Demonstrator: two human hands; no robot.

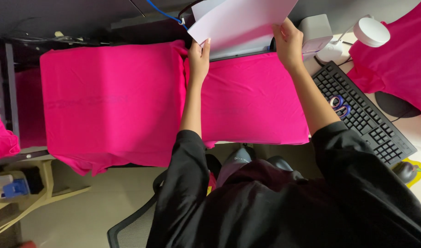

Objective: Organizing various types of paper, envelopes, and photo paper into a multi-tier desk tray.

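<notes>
This looks like a small garment-printing workshop set up at an office desk. Just beside the fingers [284, 32] of the right hand, a black computer keyboard [364, 115] with purple-handled scissors [339, 104] lying on it, a mouse [404, 171] on its pad and a white desk lamp [371, 31] mark a desk workstation, while a dark printer-like machine [238, 48] sits directly under the fingertips. Bright pink T-shirts [109, 101] are spread flat below and to the left of the fingers, another pink shirt [398, 59] lies well off to their right, and a mesh-backed office chair [132, 229] stands on the plain floor [86, 211] far beneath them.
</notes>
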